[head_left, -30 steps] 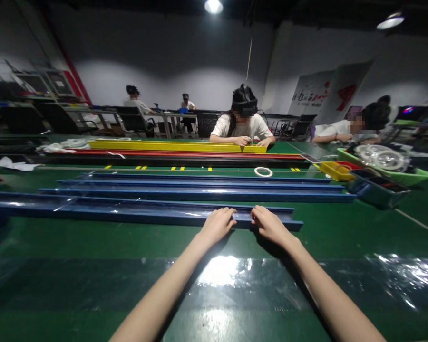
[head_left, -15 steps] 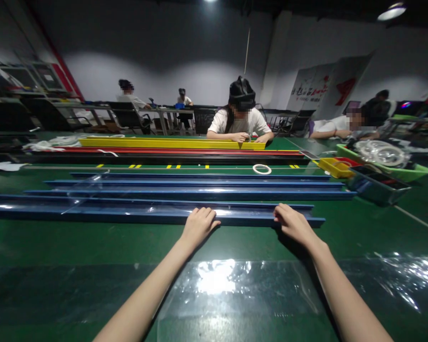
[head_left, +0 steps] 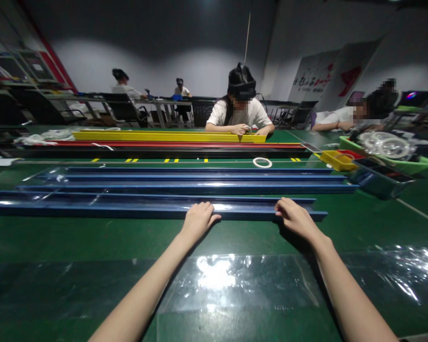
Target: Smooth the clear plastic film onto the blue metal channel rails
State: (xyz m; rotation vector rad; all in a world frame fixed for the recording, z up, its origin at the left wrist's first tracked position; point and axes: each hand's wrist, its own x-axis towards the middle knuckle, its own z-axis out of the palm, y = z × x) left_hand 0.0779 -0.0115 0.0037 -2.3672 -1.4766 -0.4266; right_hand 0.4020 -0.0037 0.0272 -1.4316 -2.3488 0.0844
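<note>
Green tabletop (head_left: 92, 237), wide and glossy, under patchy light. Nearest the worker, a clear plastic sheet (head_left: 267, 289) lies flat with a hard white glare on it; both bare forearms cross above it.

Just past the sheet: the nearest blue channel (head_left: 146, 211), a long open trough lying crosswise. Its left end runs out of view; its right end stops a little past the right hand (head_left: 295, 216). That hand has its fingers curled at the near wall, thumb hidden. Left hand (head_left: 199, 218) is well apart from it, fingers bent over the same near wall, thumb out to the side. Both appear to touch the channel; from where I stand I cannot tell whether either is clenched on it.

Beyond, more blue channels (head_left: 207, 187) lie roughly parallel. To their right, a bluish bin (head_left: 381, 183), a yellow tray (head_left: 342, 166) and a green basin (head_left: 419, 164) piled with plastic-wrapped coils (head_left: 392, 145). A white ring (head_left: 262, 166) lies flat near yellow dashes (head_left: 206, 160) on the table.

Farther: a black-and-red channel (head_left: 181, 152), then a yellow channel (head_left: 171, 137). Behind it a co-worker (head_left: 235, 114) in a white top bends forward, hands at its right end. Another person (head_left: 338, 116) leans in at right. Pale wall (head_left: 185, 61) at the back.
</note>
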